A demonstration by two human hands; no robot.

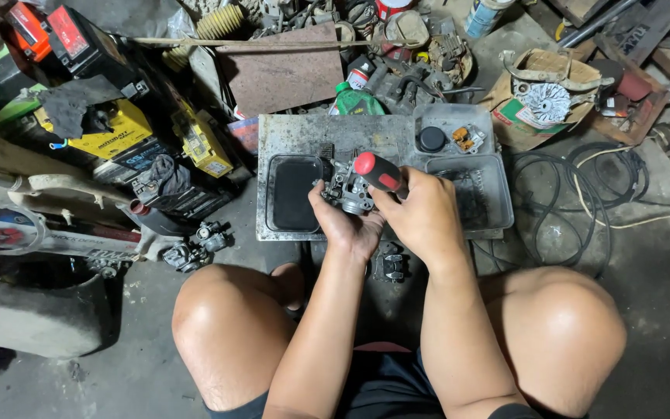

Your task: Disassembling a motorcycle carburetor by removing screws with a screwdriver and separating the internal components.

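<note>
Carburettor: a small grey metal carburettor [348, 194] sits in the palm of the left hand [344, 225], held above the front edge of a dirty metal tray [335, 132] on the floor.
Left hand: curled around the carburettor from below, fingers wrapped on its left side.
Right hand: the right hand [422, 213] is closed around a screwdriver [378, 172] with a red and black handle; the handle end points up and left, and the tip is hidden against the carburettor.
Containers on the tray, three: a black rectangular tub [292, 192] at the left edge, dark inside, contents cannot be told; a clear plastic tub [481, 194] at the right edge, smeared and partly hidden by the right hand; a smaller clear tub [451, 136] at the far right corner with a round black cap [431, 139] and a small orange part [464, 138] in it.
Under the hands: one small dark metal part [389, 264] lies on the floor between the knees.
Left of the tray: two more carburettor-like parts [195, 247] on the floor, near stacked black and yellow batteries [118, 136].
Beyond the tray: a green bottle [354, 101], a rusty flat sheet [284, 74], and crowded engine scrap.
Right of the tray: black cable coils [575, 194] on the floor, and a cardboard box [552, 97] holding a round finned metal part.
</note>
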